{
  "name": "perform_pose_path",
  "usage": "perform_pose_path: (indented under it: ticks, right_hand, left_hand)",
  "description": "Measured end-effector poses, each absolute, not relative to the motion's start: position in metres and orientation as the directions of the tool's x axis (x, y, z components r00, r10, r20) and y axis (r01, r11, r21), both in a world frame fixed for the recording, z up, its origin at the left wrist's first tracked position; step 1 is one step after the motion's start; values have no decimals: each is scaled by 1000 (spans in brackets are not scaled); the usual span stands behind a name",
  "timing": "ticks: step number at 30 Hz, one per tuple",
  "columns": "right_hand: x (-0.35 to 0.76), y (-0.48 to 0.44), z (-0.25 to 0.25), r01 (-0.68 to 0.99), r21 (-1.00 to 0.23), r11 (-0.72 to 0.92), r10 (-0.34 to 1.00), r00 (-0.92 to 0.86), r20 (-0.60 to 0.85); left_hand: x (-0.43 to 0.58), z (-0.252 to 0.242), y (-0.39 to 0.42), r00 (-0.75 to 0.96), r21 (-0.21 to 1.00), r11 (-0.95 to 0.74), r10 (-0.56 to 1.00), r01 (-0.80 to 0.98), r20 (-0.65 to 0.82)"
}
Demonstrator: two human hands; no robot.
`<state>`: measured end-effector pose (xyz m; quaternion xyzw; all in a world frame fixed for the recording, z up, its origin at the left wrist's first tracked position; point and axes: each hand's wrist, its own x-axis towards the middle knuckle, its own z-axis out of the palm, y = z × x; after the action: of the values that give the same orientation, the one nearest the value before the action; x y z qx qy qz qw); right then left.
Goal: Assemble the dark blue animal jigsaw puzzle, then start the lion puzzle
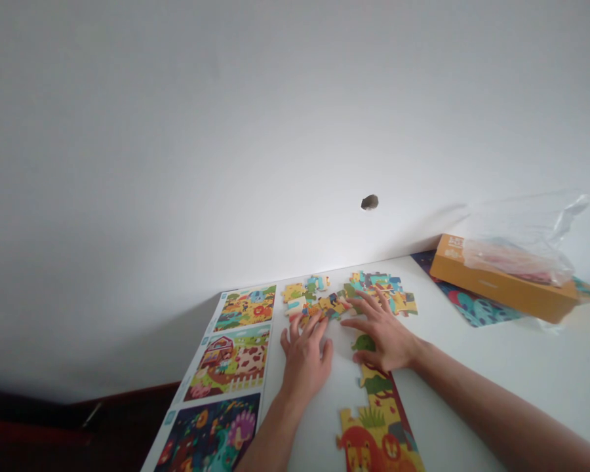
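Note:
My left hand lies palm down on the white table, fingers apart, its fingertips at the near edge of a loose cluster of jigsaw pieces. My right hand is spread over the table just to the right, fingertips by the same cluster and a second pile of jigsaw pieces. Below that hand runs a joined strip of jigsaw puzzle with lions and green plants, its upper end partly covered by the hand. Neither hand visibly lifts a piece.
A picture sheet with several printed scenes lies along the table's left edge. At the right, an orange box with clear plastic wrap rests on a dark colourful sheet. The white wall behind has a hole.

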<state>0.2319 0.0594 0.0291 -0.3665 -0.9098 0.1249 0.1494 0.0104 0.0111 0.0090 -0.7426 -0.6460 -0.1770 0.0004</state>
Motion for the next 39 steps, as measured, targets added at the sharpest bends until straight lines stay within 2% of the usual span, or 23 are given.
perform_pose_path:
  ticks: [10,14,18,25,33,39]
  right_hand:
    - [232,58,33,618,-307,724,685,-698,210]
    - [214,28,43,480,-320,817,560,-792,241]
    - [195,-3,38,335,-359,871,414,-894,171]
    - [196,1,22,211,-397,893,304,-934,188]
    - [198,10,16,114,-500,858,259,-938,230]
    - [198,11,11,87,-510,856,251,-932,263]
  left_hand:
    - [11,10,11,103,232,-166,960,959,262]
    - [10,9,11,101,237,-166,959,957,267]
    - [10,9,12,92,258,-156,966,954,244]
    - [13,9,11,53,286,-123,969,950,242]
    - [12,11,11,66,296,-136,970,945,235]
    - [11,11,12,73,293,-144,968,945,241]
